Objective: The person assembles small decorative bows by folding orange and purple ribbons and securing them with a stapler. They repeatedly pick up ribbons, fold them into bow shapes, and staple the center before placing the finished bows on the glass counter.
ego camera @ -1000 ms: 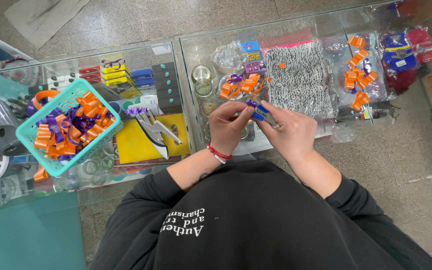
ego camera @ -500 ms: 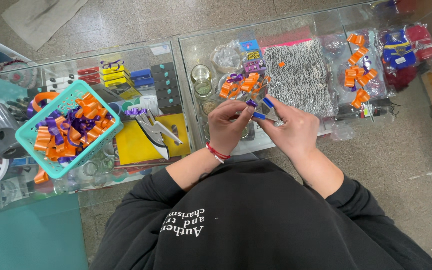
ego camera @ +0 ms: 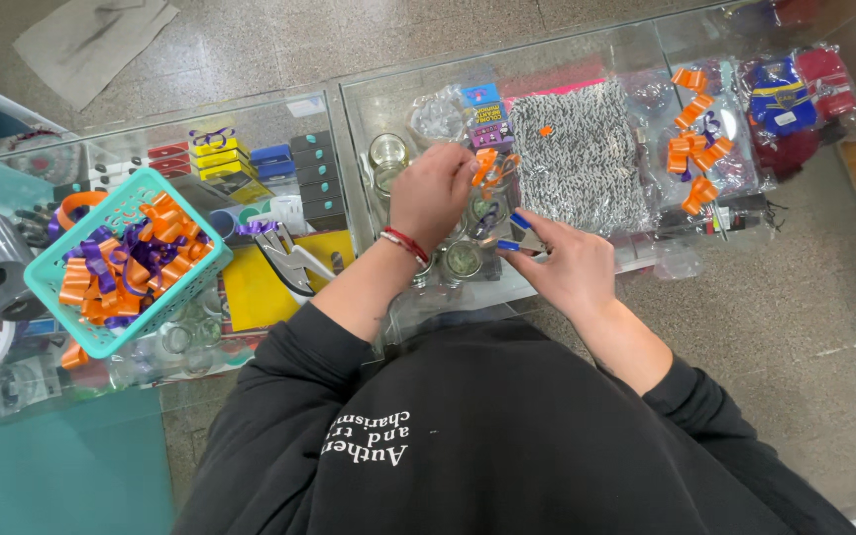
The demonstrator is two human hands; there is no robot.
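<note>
Left hand (ego camera: 435, 193): grip pinched on orange ribbon curls (ego camera: 488, 166).
Right hand (ego camera: 569, 266): fingers loosely spread, holding nothing.
Handling: light, springy, crushable; take by 1 loop.

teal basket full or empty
Full: the teal basket, left of the left hand, is heaped to its rim with orange and purple ribbon curls.

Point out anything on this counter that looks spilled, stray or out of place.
One orange ribbon curl lies on the glass just outside the teal basket, below its lower corner, as if it fell out. Another small orange scrap sits alone on the black-and-white knit piece. Nothing looks broken or spilled otherwise.
</note>
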